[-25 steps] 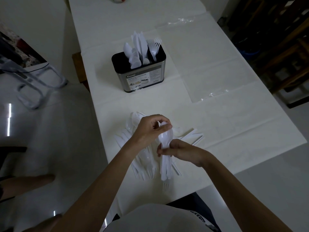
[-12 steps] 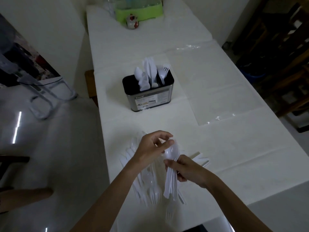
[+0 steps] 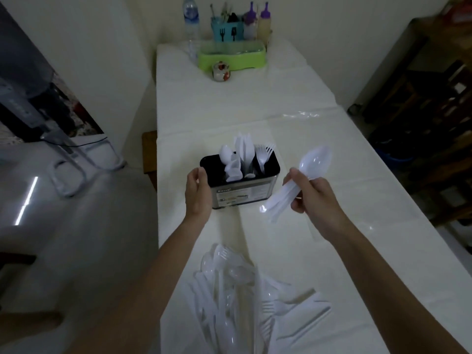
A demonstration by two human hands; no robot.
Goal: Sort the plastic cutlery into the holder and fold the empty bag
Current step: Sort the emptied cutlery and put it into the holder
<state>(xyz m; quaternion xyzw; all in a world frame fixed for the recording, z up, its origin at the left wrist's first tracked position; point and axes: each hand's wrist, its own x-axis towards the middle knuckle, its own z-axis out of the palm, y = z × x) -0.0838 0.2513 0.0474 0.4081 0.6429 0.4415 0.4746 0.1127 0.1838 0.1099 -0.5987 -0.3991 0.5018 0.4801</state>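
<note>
Plastic spoons (image 3: 315,159), bunched bowl-up in the person's right grip (image 3: 313,194), hung just right of the holder (image 3: 242,195) and above the bench (image 3: 255,98). Fingers and thumb were clenched round the handles, binding the stack into one. The left grip (image 3: 198,192) curved against the holder's left end, seemingly to steady it for the drop. Whether it actually clasped the wall or only lay alongside could not be told. Inside the holder, more spoons (image 3: 226,154) stood at the left, knives (image 3: 244,146) in the middle and forks (image 3: 265,152) at the right, which suggested the bundle was bound for the left compartment. A loose pile of cutlery (image 3: 229,290) lay unsorted on the bench nearest the person, so the sorting looked far from finished. A clear bag (image 3: 310,115) appeared to lie flat beyond the holder to the right, not yet folded.
</note>
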